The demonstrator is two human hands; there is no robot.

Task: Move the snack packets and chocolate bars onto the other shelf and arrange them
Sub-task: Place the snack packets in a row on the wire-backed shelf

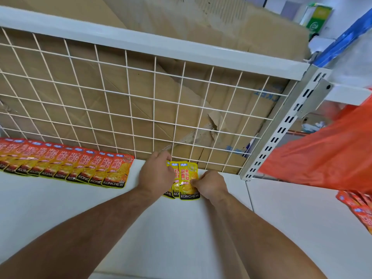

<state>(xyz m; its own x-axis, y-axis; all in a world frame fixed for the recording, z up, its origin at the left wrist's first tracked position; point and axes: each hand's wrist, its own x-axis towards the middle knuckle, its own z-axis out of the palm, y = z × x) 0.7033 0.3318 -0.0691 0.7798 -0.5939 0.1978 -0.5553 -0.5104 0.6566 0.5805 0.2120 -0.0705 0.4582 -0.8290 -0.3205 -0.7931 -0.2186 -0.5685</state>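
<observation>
Aligning yellow Konchew packets on shelf.
Left hand grip curled round them; right hand pinches the front one. Likely light, slick, floppy: hold by the edges.

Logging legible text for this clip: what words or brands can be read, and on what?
"KONCHEW": yellow packets, bottom band of the front one.
"KONCHEW": red packets, bottom band.
"双面", "金钱肚": yellow packets, front face.
Blue print on cardboard: cut off, unreadable.
Green box print: blurred.
</observation>
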